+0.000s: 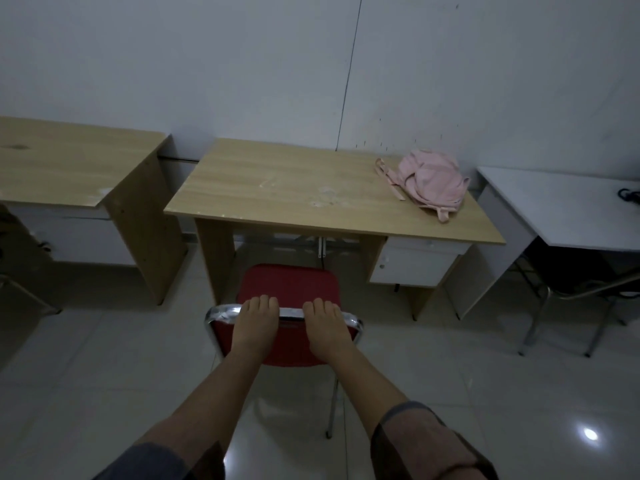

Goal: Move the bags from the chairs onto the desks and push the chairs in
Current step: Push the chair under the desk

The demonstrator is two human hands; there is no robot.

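Observation:
A red chair (pixel 289 284) with a chrome frame stands in front of the middle wooden desk (pixel 277 188); its seat front reaches just under the desk's edge. My left hand (pixel 256 320) and my right hand (pixel 327 323) both grip the top of the chair's backrest, fingers curled over the chrome rail. A pink bag (pixel 431 180) lies on the desk's far right corner, against the wall. The chair seat holds nothing.
A second wooden desk (pixel 69 164) stands to the left. A white desk (pixel 568 209) stands to the right, with a dark chair (pixel 571 275) on metal legs under it and a dark object (pixel 628 195) at its right edge. The floor is glossy tile.

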